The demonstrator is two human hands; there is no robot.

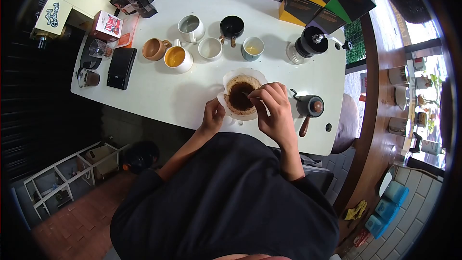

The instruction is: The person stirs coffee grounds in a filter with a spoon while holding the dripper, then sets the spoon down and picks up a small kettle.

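A coffee dripper [221, 99] with a paper filter [258, 75] stands near the table's front edge. Dark wet coffee grounds [239, 97] lie inside the filter, with some stuck along its paper wall. My left hand [212, 116] is closed, its fingers curled at the dripper's left edge. Over the right side of the filter, my right hand [272, 106] pinches its thumb and fingers together above the coffee. Whatever the pinch holds is too small and hidden to name. Right of this hand stands a dark kettle [312, 106] with a thin spout and a wooden handle.
Behind the dripper stand several cups, including a white mug with orange inside [179, 59], a brown cup [153, 49] and a black cup [232, 27]. A black scale [121, 69] lies left. A hand grinder [312, 42] and dark boxes [320, 0] are at back right.
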